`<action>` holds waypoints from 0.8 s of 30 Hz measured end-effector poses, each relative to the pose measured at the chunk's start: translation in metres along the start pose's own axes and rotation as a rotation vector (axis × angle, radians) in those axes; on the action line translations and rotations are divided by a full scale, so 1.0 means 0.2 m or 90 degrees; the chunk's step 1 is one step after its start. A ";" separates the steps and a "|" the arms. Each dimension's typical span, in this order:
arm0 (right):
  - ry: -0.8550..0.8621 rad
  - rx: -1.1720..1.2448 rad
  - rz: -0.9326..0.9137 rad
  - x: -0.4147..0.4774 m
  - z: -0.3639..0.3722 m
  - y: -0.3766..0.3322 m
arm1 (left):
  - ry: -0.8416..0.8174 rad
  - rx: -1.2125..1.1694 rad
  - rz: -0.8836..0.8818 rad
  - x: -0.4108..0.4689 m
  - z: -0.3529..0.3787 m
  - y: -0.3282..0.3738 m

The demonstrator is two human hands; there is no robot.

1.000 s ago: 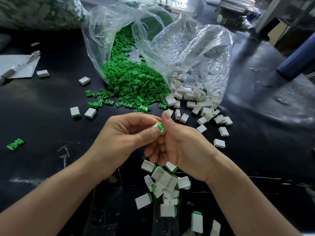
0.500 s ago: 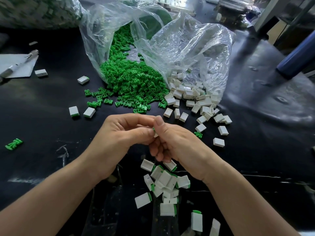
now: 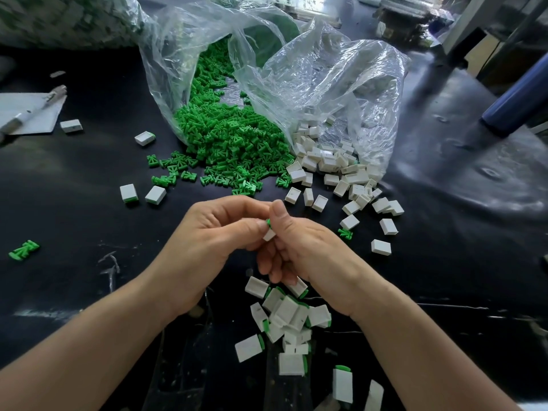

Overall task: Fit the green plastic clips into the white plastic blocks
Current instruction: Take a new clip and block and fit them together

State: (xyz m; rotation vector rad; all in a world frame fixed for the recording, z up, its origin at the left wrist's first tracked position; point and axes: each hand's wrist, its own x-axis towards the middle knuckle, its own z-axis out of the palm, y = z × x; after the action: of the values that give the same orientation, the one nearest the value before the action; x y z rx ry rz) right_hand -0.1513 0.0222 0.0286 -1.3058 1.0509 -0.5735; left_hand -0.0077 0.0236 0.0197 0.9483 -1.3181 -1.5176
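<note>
A white block (image 3: 269, 235), green clip (image 3: 268, 222) at its top end, is pinched between left hand (image 3: 213, 232) and right hand (image 3: 305, 250). Loose clips (image 3: 225, 143) heap on the counter (image 3: 89, 218), loose blocks (image 3: 335, 167) just right of them; fitted blocks (image 3: 287, 315) lie piled nearest.

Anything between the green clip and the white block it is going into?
Nothing visible: the green clip sits against the white block at its top end, both pinched between the left hand and right hand. The joint itself is hidden.
</note>
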 end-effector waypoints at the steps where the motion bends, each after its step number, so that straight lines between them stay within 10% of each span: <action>1: -0.006 0.004 0.002 0.00 0.00 0.00 | -0.008 0.000 -0.004 0.00 0.00 0.00; 24: 0.105 -0.101 -0.036 0.02 0.02 0.05 | 0.050 -0.125 -0.035 -0.01 0.04 -0.03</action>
State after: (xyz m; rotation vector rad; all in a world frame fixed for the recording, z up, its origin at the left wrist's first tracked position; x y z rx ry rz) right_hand -0.1474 0.0225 0.0182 -1.4498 1.2173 -0.6596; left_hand -0.0158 0.0276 0.0145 0.9148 -1.0734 -1.6029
